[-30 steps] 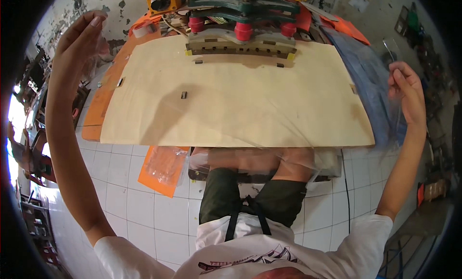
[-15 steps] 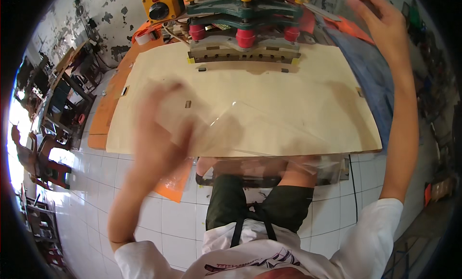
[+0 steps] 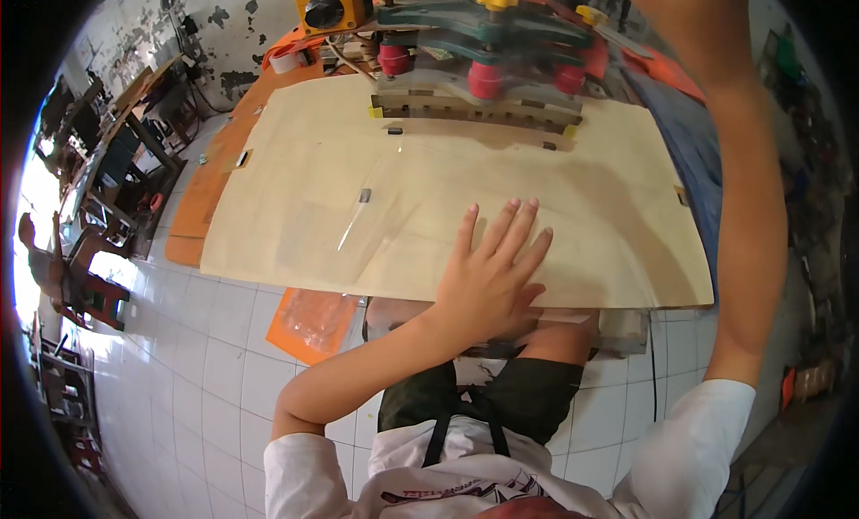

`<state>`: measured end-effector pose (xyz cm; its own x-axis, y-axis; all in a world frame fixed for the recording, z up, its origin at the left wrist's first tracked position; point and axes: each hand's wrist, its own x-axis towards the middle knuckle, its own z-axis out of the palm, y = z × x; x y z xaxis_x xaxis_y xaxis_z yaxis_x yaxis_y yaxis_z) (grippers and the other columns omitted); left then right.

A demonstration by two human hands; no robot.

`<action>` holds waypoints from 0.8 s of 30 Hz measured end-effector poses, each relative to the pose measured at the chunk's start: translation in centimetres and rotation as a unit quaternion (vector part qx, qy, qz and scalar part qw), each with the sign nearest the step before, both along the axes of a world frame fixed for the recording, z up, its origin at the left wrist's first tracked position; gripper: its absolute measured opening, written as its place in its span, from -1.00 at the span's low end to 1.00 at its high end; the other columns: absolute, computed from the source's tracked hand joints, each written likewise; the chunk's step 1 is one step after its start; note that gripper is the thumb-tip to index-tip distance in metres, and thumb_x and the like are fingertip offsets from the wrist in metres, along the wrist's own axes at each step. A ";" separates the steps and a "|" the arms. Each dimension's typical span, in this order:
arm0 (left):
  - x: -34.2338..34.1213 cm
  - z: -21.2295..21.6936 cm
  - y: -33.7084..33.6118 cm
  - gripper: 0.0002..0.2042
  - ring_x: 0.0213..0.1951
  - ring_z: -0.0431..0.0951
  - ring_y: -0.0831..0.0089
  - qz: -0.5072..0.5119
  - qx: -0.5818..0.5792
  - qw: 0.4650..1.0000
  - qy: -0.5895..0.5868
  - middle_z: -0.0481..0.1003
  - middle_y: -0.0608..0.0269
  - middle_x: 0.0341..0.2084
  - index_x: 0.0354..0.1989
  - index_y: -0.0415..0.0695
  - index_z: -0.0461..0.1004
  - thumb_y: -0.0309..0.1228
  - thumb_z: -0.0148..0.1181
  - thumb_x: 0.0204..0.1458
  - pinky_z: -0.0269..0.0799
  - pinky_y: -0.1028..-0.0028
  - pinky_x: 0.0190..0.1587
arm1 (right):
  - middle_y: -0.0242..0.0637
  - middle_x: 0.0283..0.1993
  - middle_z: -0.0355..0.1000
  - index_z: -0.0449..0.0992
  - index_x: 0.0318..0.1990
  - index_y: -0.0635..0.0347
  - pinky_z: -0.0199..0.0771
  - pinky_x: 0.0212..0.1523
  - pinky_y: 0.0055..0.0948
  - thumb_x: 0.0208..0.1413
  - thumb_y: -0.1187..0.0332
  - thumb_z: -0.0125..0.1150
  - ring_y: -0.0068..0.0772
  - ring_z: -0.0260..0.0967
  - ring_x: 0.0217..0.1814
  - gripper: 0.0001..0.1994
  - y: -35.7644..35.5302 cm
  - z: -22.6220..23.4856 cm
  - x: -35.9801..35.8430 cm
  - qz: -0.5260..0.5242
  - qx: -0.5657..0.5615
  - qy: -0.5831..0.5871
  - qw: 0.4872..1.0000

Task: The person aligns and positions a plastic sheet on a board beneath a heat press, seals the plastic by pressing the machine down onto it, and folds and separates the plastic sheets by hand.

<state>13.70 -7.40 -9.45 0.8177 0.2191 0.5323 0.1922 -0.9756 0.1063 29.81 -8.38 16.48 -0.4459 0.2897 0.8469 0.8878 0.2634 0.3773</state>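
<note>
My left hand (image 3: 497,264) lies palm down near the front middle of a pale board (image 3: 599,242), fingers spread and holding nothing. A clear plastic piece (image 3: 353,228), seen mostly by its glints, rests on the board to the left of that hand; its full outline is hard to make out. At the upper right my right hand (image 3: 693,22) is raised beside the green machine (image 3: 483,27). It is smeared by motion and its fingers run out of the picture.
Red rubber blocks (image 3: 486,80) and a long slotted bar (image 3: 474,112) sit under the machine's yellow knobs (image 3: 497,0). Small dark tabs (image 3: 364,195) dot the board. A yellow switch box (image 3: 329,7) stands far left; orange material with clear plastic (image 3: 309,322) hangs below the front edge.
My left hand has moved right and down onto the board, fingers now spread; the clear plastic lies to its left. My right hand has shifted up, partly out of the picture.
</note>
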 end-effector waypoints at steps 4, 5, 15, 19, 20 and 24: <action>0.2 -1.3 1.2 -0.42 0.34 0.18 0.00 0.034 -0.028 0.999 -0.018 0.17 -0.09 0.33 0.24 -0.07 0.34 -0.08 0.18 0.06 0.02 -0.16 0.31 | -0.32 -0.43 0.55 0.63 -0.28 0.19 0.44 -0.44 -0.52 0.08 0.46 0.31 -0.39 0.50 -0.48 -0.94 -1.5 -2.8 -1.6 0.003 -0.017 -0.118 0.993; 0.6 -1.6 1.3 -0.39 0.34 0.17 -0.01 0.039 -0.041 0.998 -0.010 0.17 -0.12 0.32 0.23 -0.10 0.34 -0.05 0.19 0.04 0.02 -0.16 0.31 | -0.31 -0.43 0.52 0.62 -0.28 0.19 0.43 -0.46 -0.51 0.05 0.44 0.30 -0.39 0.48 -0.48 -0.91 -2.6 -3.9 -2.0 -0.004 -0.032 -0.138 0.990; 0.6 -2.8 1.9 -0.39 0.33 0.17 -0.06 0.057 -0.100 0.993 0.018 0.23 -0.15 0.27 0.21 -0.17 0.35 0.00 0.13 0.09 -0.01 -0.13 0.33 | -0.18 -0.22 0.44 0.54 -0.03 0.26 0.51 -0.20 -0.35 0.00 0.30 0.21 -0.26 0.44 -0.25 -0.63 -12.9 -18.3 -10.0 0.012 -0.500 -0.084 0.862; 0.9 -2.5 1.8 -0.40 0.32 0.20 -0.06 0.036 -0.106 0.994 -0.010 0.24 -0.15 0.26 0.21 -0.17 0.35 -0.04 0.19 0.07 0.02 -0.11 0.32 | -0.13 -0.12 0.46 0.50 0.07 0.24 0.43 0.11 -0.17 0.02 0.16 0.20 -0.18 0.44 -0.06 -0.52 -14.8 -16.7 -9.7 0.051 -0.578 -0.091 0.810; 0.9 -2.5 1.9 -0.40 0.32 0.20 -0.06 0.036 -0.109 0.993 -0.011 0.24 -0.15 0.26 0.21 -0.17 0.35 -0.04 0.19 0.07 0.02 -0.11 0.32 | -0.15 -0.07 0.46 0.49 0.09 0.21 0.42 0.14 -0.13 0.01 0.01 0.28 -0.19 0.45 -0.02 -0.44 -15.0 -15.9 -9.6 0.075 -0.594 -0.086 0.796; -1.2 -3.2 2.8 -0.40 0.33 0.20 -0.01 0.037 -0.139 0.990 -0.005 0.24 -0.11 0.26 0.21 -0.17 0.36 -0.05 0.21 0.08 -0.02 -0.14 0.34 | -0.21 -0.12 0.49 0.53 0.05 0.21 0.44 0.10 -0.14 0.15 0.14 0.08 -0.24 0.48 -0.08 -0.59 -14.0 -13.1 -6.9 0.104 -0.560 0.014 0.822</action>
<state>12.48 -4.65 -12.66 0.7893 0.4164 0.4513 0.2589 -0.8921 0.3703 22.90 -22.34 3.35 -0.5689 0.8147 0.1120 0.7839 0.5784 -0.2258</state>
